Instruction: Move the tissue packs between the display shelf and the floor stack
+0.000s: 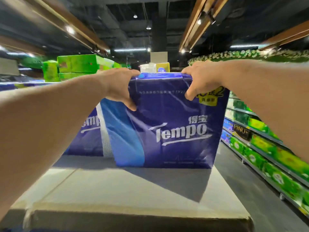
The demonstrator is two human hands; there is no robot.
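Cardboard, a flat pale box top (pixel 133 190), fills the near foreground and carries everything else. At its far end stands a big purple tissue pack (pixel 167 124) printed "Tempo", upright, its lower edge on or just above the cardboard; contact cannot be told. Both hands grip this pack by its upper corners. The left hand (pixel 119 86) curls its fingers over the top left edge, thumb pressed down the front face. The right hand (pixel 199 79) does the same at the top right corner, thumb on the front beside a yellow sticker (pixel 209 97). Just left of the held pack, partly behind it, stands a second purple pack (pixel 88 136) of the same brand. Further back left of the pack sit green boxes (pixel 78 64). To the right of the pack, across a grey aisle floor (pixel 237 178), runs a shelf (pixel 267 148) loaded with green packs.
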